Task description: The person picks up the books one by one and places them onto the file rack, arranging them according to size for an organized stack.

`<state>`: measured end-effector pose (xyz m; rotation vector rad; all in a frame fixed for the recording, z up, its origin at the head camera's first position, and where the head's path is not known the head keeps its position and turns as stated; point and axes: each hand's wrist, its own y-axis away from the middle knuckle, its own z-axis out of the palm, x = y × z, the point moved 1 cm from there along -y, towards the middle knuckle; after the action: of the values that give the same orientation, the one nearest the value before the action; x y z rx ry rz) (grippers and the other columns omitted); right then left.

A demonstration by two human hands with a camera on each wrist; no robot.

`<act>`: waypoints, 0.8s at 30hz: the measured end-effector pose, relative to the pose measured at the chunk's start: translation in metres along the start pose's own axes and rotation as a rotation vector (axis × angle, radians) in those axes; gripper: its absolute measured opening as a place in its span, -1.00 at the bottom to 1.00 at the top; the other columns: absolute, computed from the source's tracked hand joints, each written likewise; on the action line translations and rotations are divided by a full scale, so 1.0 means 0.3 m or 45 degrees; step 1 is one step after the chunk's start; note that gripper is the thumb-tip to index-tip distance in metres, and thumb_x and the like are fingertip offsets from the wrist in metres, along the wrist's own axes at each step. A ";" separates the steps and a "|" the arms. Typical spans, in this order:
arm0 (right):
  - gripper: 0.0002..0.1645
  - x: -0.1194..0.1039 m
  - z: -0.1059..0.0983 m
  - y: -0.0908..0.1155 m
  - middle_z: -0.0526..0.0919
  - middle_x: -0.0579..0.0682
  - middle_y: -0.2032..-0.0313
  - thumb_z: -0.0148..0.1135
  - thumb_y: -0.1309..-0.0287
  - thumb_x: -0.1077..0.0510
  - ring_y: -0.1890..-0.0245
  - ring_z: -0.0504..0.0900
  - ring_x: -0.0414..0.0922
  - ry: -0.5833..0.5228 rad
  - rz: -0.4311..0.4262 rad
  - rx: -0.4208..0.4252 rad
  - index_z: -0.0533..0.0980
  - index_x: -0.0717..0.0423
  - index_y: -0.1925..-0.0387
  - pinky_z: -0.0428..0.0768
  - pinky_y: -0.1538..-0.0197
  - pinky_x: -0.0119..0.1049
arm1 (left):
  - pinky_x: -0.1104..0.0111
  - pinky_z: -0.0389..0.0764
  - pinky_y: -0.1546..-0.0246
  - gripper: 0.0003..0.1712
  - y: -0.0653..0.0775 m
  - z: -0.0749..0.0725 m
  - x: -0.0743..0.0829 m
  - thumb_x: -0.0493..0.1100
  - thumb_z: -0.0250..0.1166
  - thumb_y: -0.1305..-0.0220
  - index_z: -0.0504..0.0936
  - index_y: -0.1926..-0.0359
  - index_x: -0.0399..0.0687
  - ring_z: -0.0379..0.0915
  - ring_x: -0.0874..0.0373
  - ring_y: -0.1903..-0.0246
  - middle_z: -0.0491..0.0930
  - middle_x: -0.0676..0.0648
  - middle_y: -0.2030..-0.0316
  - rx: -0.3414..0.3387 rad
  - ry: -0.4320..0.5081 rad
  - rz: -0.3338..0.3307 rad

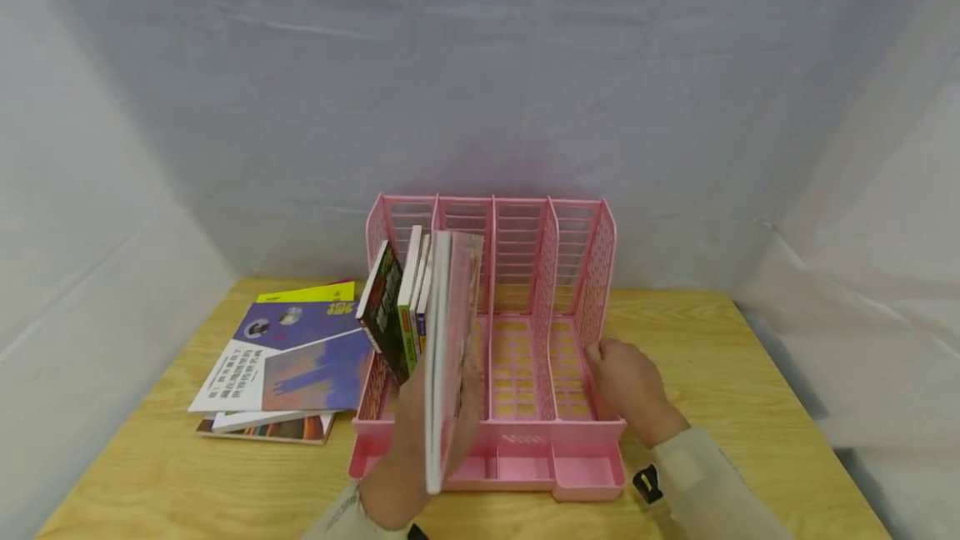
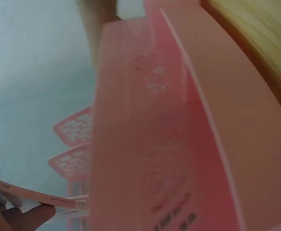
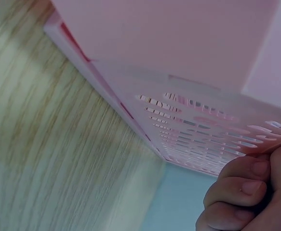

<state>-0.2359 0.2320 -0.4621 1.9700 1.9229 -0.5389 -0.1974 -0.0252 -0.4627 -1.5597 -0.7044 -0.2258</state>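
Observation:
A pink desktop file rack (image 1: pixel 525 433) with upright dividers and small front trays stands on the table. My left hand (image 1: pixel 405 444) holds a white-spined book (image 1: pixel 441 340) upright in front of the rack's left half; whether it is one book or several stacked is hard to tell. In the left wrist view, fingers (image 2: pixel 32 217) and thumb lie on either side of its spine (image 2: pixel 39 195). Several smaller books (image 1: pixel 408 282) stand in the leftmost slot, one dark-covered book (image 1: pixel 386 307) leaning left. My right hand (image 1: pixel 626 382) grips the rack's right side wall (image 3: pixel 193 130) with curled fingers.
Left of the rack lies a loose pile of books and magazines (image 1: pixel 315 369), with a purple-and-white cover and a yellow one showing. A small black object (image 1: pixel 647 483) is by the right sleeve. White sheeting (image 1: pixel 480 90) encloses the wooden table (image 1: pixel 697 357) at the back and sides.

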 end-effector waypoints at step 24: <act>-0.35 0.008 0.005 -0.009 0.33 -0.02 0.68 -0.24 -0.61 -0.09 0.65 0.26 -0.11 -0.123 0.065 -0.013 0.30 0.06 0.66 0.31 0.46 -0.24 | 0.20 0.61 0.44 -0.43 -0.097 -0.028 -0.001 0.03 0.15 -0.59 0.42 -0.41 -0.23 0.56 0.15 0.50 0.54 -0.31 -0.20 -0.768 -0.376 -0.699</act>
<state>-0.2385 0.2336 -0.4645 1.9442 1.8089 -0.5976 -0.2117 -0.0344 -0.4376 -1.9586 -1.3886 -0.6720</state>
